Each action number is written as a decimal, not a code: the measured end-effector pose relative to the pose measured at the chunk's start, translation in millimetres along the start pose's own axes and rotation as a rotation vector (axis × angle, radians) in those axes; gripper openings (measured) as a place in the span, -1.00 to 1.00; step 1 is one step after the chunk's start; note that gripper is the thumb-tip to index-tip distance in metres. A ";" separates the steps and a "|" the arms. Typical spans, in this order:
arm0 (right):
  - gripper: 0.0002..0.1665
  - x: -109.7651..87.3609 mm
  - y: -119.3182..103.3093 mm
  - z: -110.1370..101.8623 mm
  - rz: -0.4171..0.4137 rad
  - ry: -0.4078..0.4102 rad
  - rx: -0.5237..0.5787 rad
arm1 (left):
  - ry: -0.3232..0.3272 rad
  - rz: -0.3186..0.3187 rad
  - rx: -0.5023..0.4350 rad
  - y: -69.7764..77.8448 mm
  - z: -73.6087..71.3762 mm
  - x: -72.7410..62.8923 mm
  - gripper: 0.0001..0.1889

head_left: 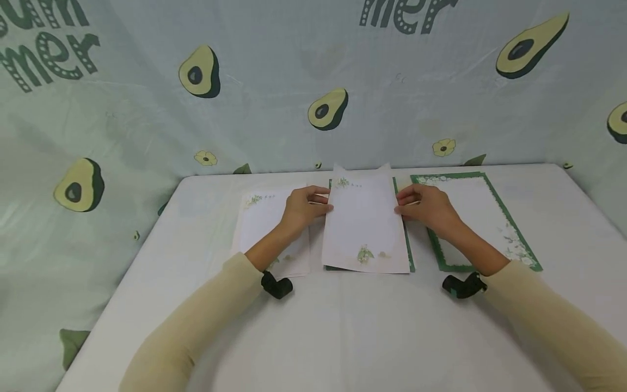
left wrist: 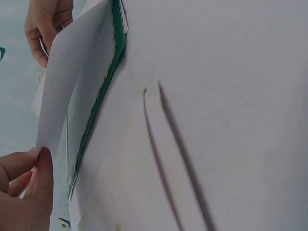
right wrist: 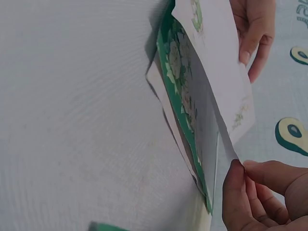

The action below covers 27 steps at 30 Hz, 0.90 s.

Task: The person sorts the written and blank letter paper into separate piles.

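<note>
A white sheet of paper (head_left: pixel 364 223) with small floral prints is held by its two side edges over the middle pile. My left hand (head_left: pixel 306 209) pinches its left edge between thumb and fingers; my right hand (head_left: pixel 428 207) pinches the right edge. In the left wrist view the sheet (left wrist: pixel 57 86) stands raised above a green-bordered sheet (left wrist: pixel 96 103), most of which the head view hides. The right wrist view has thumb and fingertips (right wrist: pixel 236 175) on the paper's edge, with the green-bordered sheet and another pale sheet (right wrist: pixel 166 106) lying beneath.
On the left lies a similar floral sheet (head_left: pixel 271 218), partly behind my left forearm. To the right is a green-bordered sheet (head_left: pixel 470 209), overlapped by my right forearm. The white table (head_left: pixel 343 337) meets an avocado-print curtain (head_left: pixel 274 109) at the back.
</note>
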State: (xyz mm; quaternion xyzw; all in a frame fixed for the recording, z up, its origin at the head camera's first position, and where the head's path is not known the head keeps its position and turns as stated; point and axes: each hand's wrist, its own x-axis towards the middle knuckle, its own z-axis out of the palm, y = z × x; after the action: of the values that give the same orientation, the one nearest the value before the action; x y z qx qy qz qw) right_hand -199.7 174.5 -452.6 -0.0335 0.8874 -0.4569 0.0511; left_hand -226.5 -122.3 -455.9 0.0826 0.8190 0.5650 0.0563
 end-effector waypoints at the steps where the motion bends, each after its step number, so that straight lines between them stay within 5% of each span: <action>1: -0.58 0.3 -1.0 -2.0 -0.003 0.004 0.024 | 0.008 0.005 -0.025 1.5 -0.5 1.0 -0.56; 9: -0.52 -0.7 -2.8 -7.1 -0.064 0.034 0.149 | 0.058 0.009 -0.178 0.1 -4.1 0.2 -0.63; 16: -0.56 0.5 -1.9 -8.5 -0.147 0.104 0.155 | 0.093 0.040 -0.175 -0.6 -4.3 3.7 -0.66; 27: -0.55 -0.9 -3.0 -10.8 -0.157 0.133 0.202 | 0.130 0.066 -0.187 1.2 -3.1 3.5 -0.70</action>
State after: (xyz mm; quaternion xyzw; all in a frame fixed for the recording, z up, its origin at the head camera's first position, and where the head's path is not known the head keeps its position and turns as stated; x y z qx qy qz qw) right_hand -200.0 181.5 -443.9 -0.0669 0.8331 -0.5475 -0.0406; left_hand -230.4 -124.0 -453.7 0.0672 0.7613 0.6449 -0.0082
